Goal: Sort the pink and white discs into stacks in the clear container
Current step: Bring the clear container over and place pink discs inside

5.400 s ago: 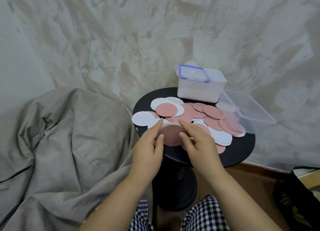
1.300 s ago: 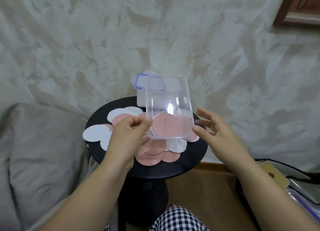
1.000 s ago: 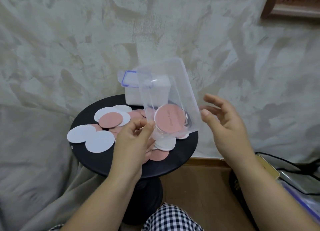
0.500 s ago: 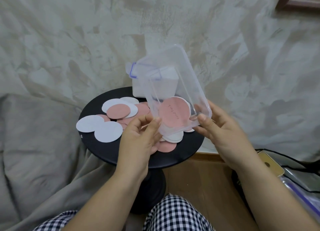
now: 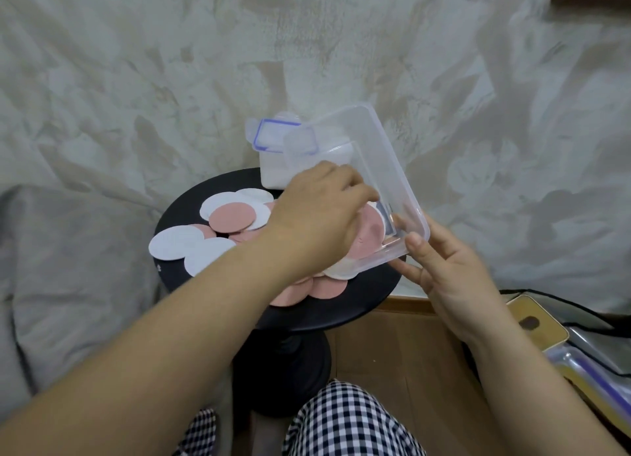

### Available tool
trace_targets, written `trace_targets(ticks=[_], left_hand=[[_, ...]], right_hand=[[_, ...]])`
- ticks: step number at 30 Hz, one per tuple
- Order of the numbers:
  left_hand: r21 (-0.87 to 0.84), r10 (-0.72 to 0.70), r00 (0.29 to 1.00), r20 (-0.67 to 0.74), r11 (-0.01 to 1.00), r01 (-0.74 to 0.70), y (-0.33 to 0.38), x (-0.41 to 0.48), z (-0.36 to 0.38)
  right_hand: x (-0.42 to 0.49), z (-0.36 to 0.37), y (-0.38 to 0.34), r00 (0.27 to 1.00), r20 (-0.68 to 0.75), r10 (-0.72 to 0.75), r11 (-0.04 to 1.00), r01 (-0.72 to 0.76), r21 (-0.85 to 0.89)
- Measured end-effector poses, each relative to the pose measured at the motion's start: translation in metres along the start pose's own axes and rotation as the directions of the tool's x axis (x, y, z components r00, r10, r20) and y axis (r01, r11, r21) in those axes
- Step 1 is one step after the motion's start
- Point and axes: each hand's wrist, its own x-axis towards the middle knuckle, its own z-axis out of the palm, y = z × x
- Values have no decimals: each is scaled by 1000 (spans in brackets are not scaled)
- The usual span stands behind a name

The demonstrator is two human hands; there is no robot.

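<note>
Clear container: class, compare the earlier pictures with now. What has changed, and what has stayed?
The clear container was lifted off the table and tilted; the right grip took hold of its near corner. The left grip moved from its rim inside, over the pink discs. The lidded box stayed put; loose discs still lie on the table.

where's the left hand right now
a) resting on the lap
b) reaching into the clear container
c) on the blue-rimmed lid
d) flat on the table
b: the left hand reaches into the tilted container, its fingers by the pink disc inside, while the right hand holds the container's near corner.
</note>
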Motion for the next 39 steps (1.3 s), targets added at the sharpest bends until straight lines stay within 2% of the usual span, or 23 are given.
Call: trace_targets(ticks=[1,3,4,6,13,26,28,30,32,34,35,37,39], left_hand=[[35,13,989,145,999,-18,0,7,-1],[89,-26,912,409,996,-11,-5,19,2],[111,-47,875,481,994,-8,-6,24,1],[124,-54,857,513,992,-12,-6,31,0],[89,-90,856,508,995,52,-6,31,-1],[19,-49,882,469,999,45,-7,23,7],[-31,-24,899,438,999,42,-7,22,7],[-154,26,951,307,988,23,-7,18,4],[-262,37,997,70,965,-18,-9,11,0],[-299,-48,990,-136,954,5,-13,-1,0],[-329,-127,974,-190,943,59,-14,-7,1],[-421,-313,929,-197,883,209,-16,-20,7],[-453,-429,900,-82,820,350,-18,-28,17]], right_hand=[[0,-1,1,1000,-4,-2,1000,2,8],[0,-3,2,999,-32,-15,1000,15,21],[0,-3,1,999,-46,-12,999,14,40],[-1,-5,2,999,-44,-14,998,17,60],[-4,-5,0,997,-76,-12,998,17,68],[-4,-1,5,997,-80,12,997,-6,76],[-4,-1,5,997,-77,10,997,-4,80],[-4,-3,4,998,-66,5,996,1,93],[-3,-6,5,998,-66,3,996,3,93],[-2,-13,7,994,-105,18,995,-7,100],[-1,-17,9,990,-136,26,995,-12,104],[1,-26,13,978,-206,41,993,-17,117],[3,-35,17,961,-273,48,992,-13,127]])
